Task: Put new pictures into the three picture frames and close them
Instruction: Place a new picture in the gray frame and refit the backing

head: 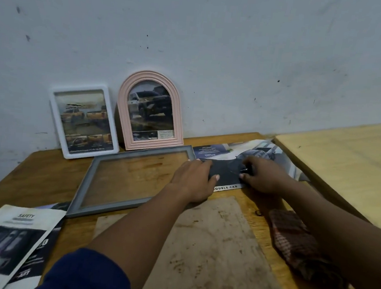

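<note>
A white rectangular frame (83, 121) and a pink arched frame (150, 111) lean against the wall, each with a truck picture inside. A grey frame (116, 205) lies flat on the table with bare wood showing through its glass. Beside its right end lies a car brochure page (220, 154). My left hand (196, 179) rests flat across the frame's right edge and the page. My right hand (261, 174) sits on the page with fingers curled around a small metal thing that I cannot identify. A brown backing board (213, 248) lies near the front.
Brochure sheets (11, 242) headed "SAFETY" lie at the front left. A checked brownish cloth (296, 241) sits at the right front edge. A second, lighter table (343, 161) stands to the right. The white wall (215, 43) closes off the back.
</note>
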`<state>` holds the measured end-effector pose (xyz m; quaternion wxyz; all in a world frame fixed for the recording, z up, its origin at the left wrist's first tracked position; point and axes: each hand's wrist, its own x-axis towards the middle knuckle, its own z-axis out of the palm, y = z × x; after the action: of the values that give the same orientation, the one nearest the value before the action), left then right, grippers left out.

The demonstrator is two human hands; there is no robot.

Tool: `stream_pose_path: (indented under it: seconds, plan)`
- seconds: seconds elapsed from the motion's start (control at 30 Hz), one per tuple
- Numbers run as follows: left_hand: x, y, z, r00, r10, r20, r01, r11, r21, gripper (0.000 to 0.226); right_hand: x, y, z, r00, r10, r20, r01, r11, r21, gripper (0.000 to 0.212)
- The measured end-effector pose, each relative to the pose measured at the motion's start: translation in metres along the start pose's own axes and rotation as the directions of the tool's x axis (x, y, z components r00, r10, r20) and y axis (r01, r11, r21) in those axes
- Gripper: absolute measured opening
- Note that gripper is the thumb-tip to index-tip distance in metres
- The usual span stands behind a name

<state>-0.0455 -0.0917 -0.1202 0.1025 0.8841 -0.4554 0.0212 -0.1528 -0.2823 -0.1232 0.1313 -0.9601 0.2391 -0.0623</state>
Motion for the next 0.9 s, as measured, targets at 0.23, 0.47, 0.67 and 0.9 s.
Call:
stream_pose_path:
  seconds: [0.23, 0.47, 0.67, 0.9]
  plan:
    - [-0.018, -0.015, -0.015, 0.996, -0.037, -0.082, 0.022, 0.984, -0.176, 0.049, 0.003, -0.036, -0.012, 0.998, -0.048, -0.044, 0.053, 0.992, 0.116, 0.048]
    - [-0.091, -0.108, -0.058, 0.936, -0.294, -0.191, 0.257, 0.946, -0.198, 0.054, 0.002, -0.169, 0.006, 0.95, -0.311, -0.009, 0.297, 0.896, 0.33, 0.041]
    - [-0.205, -0.198, -0.078, 0.832, -0.51, -0.22, 0.467, 0.856, -0.222, 0.058, -0.034, -0.294, 0.047, 0.857, -0.516, 0.007, 0.482, 0.807, 0.342, 0.043]
    - [-0.295, -0.239, -0.063, 0.77, -0.63, -0.105, 0.62, 0.776, -0.113, 0.075, -0.075, -0.369, 0.097, 0.77, -0.621, 0.147, 0.626, 0.78, 0.02, 0.056]
